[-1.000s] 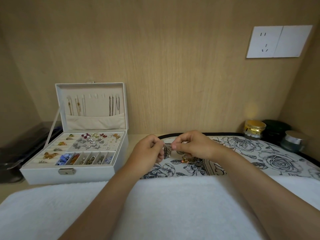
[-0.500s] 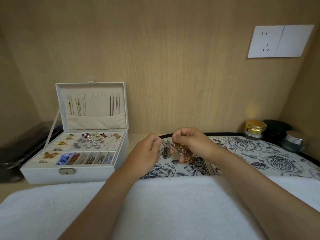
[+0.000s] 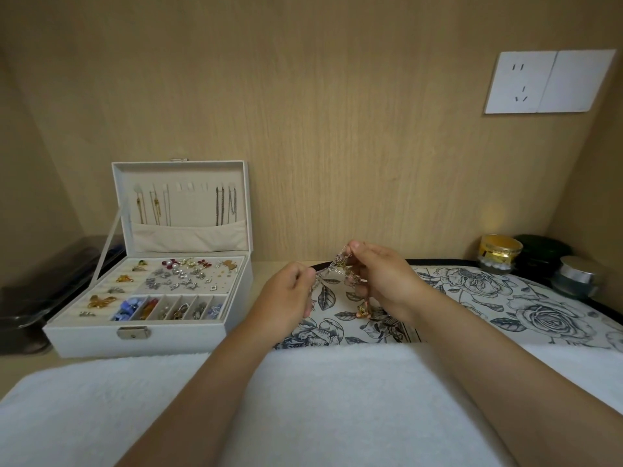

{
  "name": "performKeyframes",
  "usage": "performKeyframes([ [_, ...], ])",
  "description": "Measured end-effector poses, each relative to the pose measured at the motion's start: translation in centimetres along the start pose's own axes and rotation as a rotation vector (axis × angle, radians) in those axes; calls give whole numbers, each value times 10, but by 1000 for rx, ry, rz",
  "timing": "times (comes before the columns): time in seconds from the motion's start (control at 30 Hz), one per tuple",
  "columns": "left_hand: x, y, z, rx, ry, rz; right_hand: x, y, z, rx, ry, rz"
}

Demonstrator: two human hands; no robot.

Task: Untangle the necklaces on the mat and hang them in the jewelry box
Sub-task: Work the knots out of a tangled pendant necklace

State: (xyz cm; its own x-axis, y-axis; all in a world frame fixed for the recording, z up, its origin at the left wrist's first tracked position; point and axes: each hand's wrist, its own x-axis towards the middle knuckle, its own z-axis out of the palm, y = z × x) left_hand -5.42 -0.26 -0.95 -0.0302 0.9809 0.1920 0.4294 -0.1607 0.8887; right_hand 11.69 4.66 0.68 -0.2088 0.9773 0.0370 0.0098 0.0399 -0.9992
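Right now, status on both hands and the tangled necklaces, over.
Left hand, right hand both pinching tangled silver-and-gold necklace clump, held above black-and-white floral mat. White open jewelry box at left. Nothing seen between.

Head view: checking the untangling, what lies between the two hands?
In the head view, tangled necklaces stretch from left hand to right hand, above the mat.

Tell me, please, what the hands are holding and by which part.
The tangled necklaces: the right hand pinches the top of the chain clump, the left hand pinches a strand stretched sideways; a gold pendant dangles below.
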Motion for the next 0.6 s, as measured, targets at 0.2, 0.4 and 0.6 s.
performKeyframes([
  [0.2,1,-4,-1,59,-144,67,1,-3,1,182,-110,122],
  [0.4,1,-4,0,-75,-65,20,-4,-1,-5,-115,-168,77],
  [0.6,2,2,1,-238,-12,-24,-6,2,4,-187,-61,-18],
])
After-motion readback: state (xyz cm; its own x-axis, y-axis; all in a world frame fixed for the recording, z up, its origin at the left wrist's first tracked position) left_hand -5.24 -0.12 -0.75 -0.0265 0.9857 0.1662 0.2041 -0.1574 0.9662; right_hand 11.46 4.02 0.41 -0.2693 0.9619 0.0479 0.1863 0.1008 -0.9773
